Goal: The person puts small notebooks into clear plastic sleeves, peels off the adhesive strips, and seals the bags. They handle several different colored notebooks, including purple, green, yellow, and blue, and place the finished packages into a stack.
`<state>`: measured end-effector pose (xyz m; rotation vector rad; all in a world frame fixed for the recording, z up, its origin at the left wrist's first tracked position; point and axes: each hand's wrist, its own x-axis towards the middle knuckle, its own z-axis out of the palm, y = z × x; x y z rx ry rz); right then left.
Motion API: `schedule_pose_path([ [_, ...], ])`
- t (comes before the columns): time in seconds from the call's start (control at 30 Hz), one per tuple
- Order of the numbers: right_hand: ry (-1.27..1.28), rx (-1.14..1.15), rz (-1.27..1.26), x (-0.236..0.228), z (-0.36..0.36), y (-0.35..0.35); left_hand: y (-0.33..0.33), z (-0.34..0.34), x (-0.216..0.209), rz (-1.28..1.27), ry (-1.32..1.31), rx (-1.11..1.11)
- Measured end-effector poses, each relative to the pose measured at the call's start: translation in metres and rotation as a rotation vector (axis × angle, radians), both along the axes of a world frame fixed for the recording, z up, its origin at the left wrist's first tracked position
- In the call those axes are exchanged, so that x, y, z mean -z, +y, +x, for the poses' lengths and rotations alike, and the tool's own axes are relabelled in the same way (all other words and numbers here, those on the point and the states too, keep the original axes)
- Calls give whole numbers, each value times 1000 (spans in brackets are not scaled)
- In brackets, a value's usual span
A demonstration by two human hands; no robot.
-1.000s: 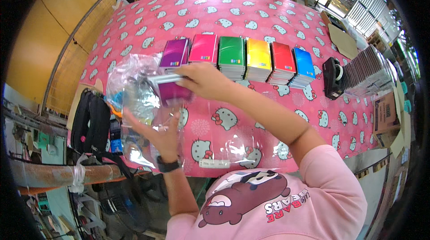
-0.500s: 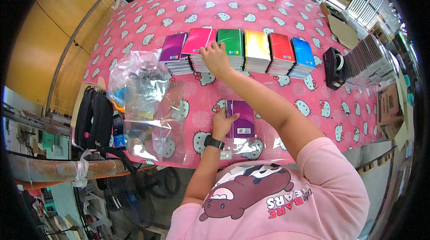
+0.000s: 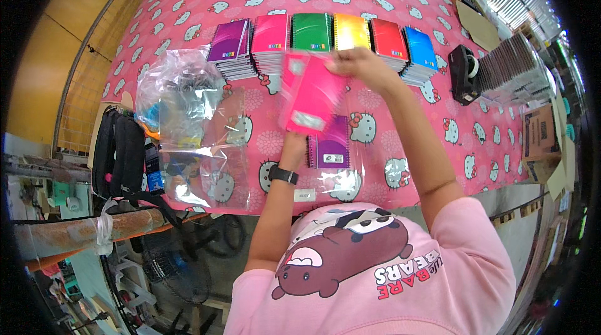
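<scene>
A pink spiral notebook (image 3: pixel 316 94), blurred by motion, is gripped at its upper right corner by my right hand (image 3: pixel 354 63). Its lower edge overlaps my left hand (image 3: pixel 294 140), whose fingers are hidden behind it. Whether a second pink notebook is in the blur, I cannot make out. A purple notebook (image 3: pixel 330 147) lies label side up on a clear plastic sleeve (image 3: pixel 341 178), partly covered by the pink one. Beyond stand notebook stacks in a row: purple (image 3: pixel 228 41), pink (image 3: pixel 271 31), green (image 3: pixel 312 31), yellow (image 3: pixel 350 31), red (image 3: pixel 388 38) and blue (image 3: pixel 421 47).
On the left are a crumpled plastic bag (image 3: pixel 178 75), clear plastic sleeves (image 3: pixel 203 172) and a black bag (image 3: pixel 119 153). To the right, a black tape dispenser (image 3: pixel 462 78) stands beside a tall notebook pile (image 3: pixel 516 72). A cardboard box (image 3: pixel 541 131) sits past the table's right edge.
My right hand has taken a pink notebook off the pink stack and brought it nearer, over the purple notebook. My left hand has shifted from the purple notebook to behind the pink one.
</scene>
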<state>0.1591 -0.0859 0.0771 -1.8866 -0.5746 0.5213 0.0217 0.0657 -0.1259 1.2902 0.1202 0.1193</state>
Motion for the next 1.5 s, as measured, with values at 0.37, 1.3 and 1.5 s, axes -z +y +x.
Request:
schedule_pose_path([
  [0.37,-944,298,-313,68,-3,19,-4,1,-23,164,205,117],
  [1.3,391,148,-110,82,-42,-51,-4,5,-57,-362,367,194],
  [1.5,-783,449,-451,75,-27,-28,-2,0,-55,178,314,199],
])
